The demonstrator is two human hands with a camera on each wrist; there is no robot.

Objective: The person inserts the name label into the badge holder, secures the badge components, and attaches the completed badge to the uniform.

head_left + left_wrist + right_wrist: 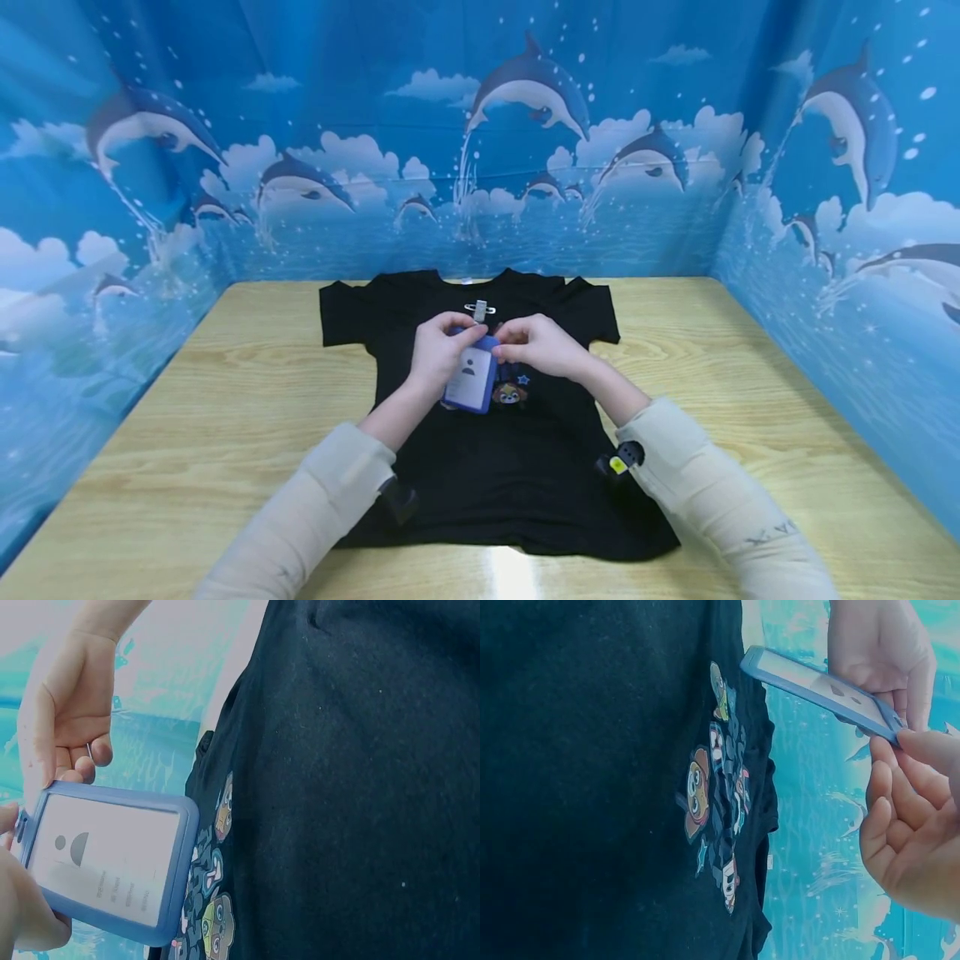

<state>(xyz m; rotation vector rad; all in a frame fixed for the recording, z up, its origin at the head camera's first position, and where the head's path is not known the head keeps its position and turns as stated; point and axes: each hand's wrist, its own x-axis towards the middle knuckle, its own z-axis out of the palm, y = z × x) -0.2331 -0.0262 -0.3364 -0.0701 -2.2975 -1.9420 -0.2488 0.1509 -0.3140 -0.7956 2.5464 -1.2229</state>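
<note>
A blue-framed badge holder with a white card is held tilted over the printed chest of a black T-shirt. My left hand grips its upper left edge, thumb across the top. At the upper right corner, my right hand pinches the frame between thumb and forefinger. A metal clip with a safety pin shows just above the left fingertips. In the right wrist view, the badge holder is seen nearly edge-on, with the right thumb at its corner.
The shirt lies spread on a wooden table, its neck toward the back. Cartoon characters are printed on its chest. A blue dolphin-patterned curtain hangs around the back and sides of the table.
</note>
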